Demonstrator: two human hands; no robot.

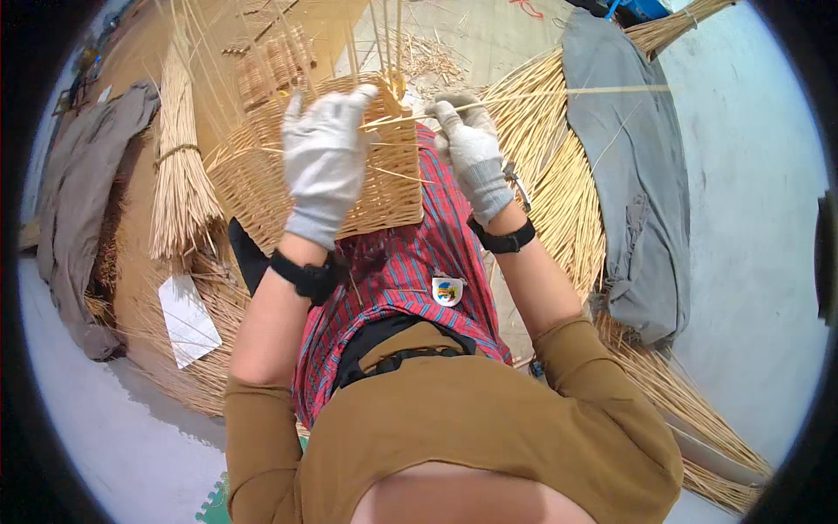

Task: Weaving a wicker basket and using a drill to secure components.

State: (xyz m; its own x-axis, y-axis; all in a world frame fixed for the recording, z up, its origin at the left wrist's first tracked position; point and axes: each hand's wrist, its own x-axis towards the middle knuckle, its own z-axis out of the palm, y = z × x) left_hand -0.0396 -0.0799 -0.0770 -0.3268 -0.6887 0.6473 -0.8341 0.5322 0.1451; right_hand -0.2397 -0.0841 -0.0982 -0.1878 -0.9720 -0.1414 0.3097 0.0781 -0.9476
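Two gloved hands work at a wicker basket point(397, 192), which sits toward eleven o'clock by the red plaid cloth point(454, 236) over the lap. Its tan weave is close and even in flat-looking rows, with square corners; thin upright stakes point(390, 44) stand toward twelve, and a few loose ends jut from the side. The right hand point(471, 153) pinches a pale wicker strand point(559, 93) whose tail points between two and three. The left hand point(325, 166) lies against the basket, fingers bent; I cannot tell whether they grip anything.
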